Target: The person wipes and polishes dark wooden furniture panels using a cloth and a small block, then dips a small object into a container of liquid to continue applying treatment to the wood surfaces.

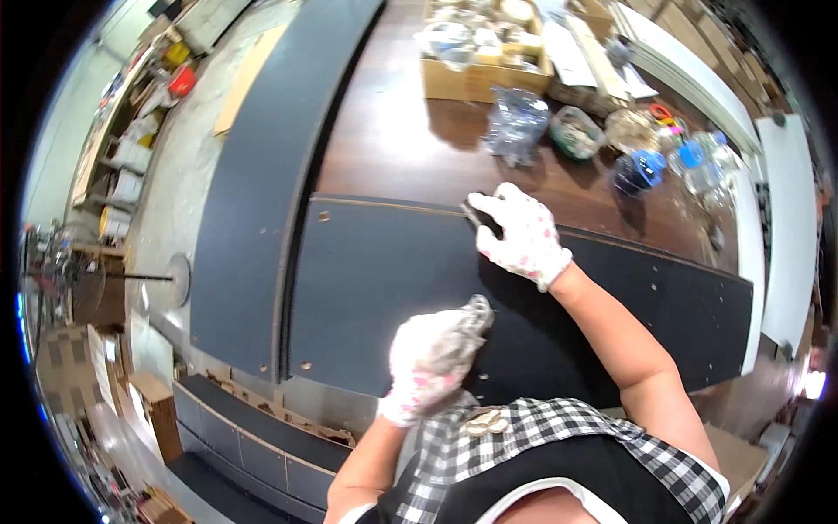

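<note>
Both my hands wear white gloves with pink spots. My right hand [524,240] is at the far edge of a dark grey panel [375,262], its fingers curled round something small and dark that I cannot make out. Nearer my body, over the panel's near side, my left hand [428,358] is closed. A crumpled greyish bit pokes out at its fingertips; whether this is cloth or soiled glove does not show. Small holes dot the panel near its edges and corners.
Beyond the panel lies a brown wooden tabletop [375,157]. On it stand an open cardboard box [471,83] of small parts, a crumpled plastic bag [515,127], a bag of small pieces [576,133] and blue-capped bottles [640,172]. A long dark panel [253,192] runs along the left.
</note>
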{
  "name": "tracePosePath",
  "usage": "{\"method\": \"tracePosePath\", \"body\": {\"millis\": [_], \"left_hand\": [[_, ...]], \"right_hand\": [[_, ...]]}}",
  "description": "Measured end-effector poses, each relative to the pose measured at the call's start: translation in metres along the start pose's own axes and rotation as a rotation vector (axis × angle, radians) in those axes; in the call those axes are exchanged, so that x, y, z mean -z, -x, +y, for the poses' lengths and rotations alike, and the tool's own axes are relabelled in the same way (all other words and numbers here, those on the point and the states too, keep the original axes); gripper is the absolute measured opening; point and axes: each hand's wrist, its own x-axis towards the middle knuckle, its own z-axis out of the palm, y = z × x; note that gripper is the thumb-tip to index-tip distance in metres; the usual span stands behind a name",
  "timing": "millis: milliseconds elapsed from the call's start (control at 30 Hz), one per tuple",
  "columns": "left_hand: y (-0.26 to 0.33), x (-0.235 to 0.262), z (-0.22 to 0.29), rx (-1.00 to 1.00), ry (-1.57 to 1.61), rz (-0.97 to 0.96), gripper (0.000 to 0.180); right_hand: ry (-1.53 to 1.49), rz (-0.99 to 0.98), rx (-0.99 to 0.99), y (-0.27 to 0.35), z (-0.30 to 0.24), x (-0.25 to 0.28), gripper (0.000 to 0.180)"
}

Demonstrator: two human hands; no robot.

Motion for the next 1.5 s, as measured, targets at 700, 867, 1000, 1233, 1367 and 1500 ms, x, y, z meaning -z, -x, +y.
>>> {"method": "tracePosePath", "body": {"millis": [700,867,1000,1233,1367,1500], "left_hand": [[-0.012,-0.005,0.008,0.049,-0.125,-0.114,0.028],[-0.026,-0.021,0.018,-0.055,-0.241,-0.154,0.01],[-0.007,-0.026,0.005,0.01,-0.167,-0.096,0.022],[-0.028,-0.069,0.022,0.146,0.435,-0.091,0.043],[-0.051,-0.108,0.035,-0.101,0.042,-0.175,0.03],[-0.069,-0.15,0.076,-0.277,-0.275,-0.167,0.031]], "right_hand": [[0.396,0.043,-0.597,0.114,0.112,0.107,0.032],[0.151,-0.003,-0.256,0.072,0.04,0.075,0.033],[0.261,0.021,-0.431,0.1,0.066,0.088,0.029],[0.538,0.089,-0.883,0.22,0.196,0.208,0.03],[0.32,0.184,-0.458,0.182,0.139,0.149,0.024],[0.469,0.087,-0.711,0.254,0.216,0.224,0.028]]}}
